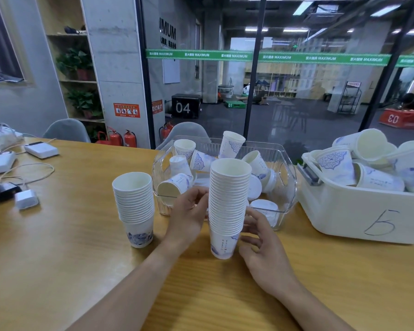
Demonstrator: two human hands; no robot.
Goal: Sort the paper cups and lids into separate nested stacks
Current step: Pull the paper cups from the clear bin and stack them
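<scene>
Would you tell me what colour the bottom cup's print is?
Blue on white, on the tall stack's bottom cup, seen from the head view.

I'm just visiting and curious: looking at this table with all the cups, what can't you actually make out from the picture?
- Head view: the clear bin's near contents are partly hidden by the tall stack and the left hand.
- How deep the cups lie in the white bin: its opaque wall hides them, and the frame's right edge cuts it off.
- Whether the right hand touches the tall stack: unclear.
- The small print on the cups: too small.
</scene>
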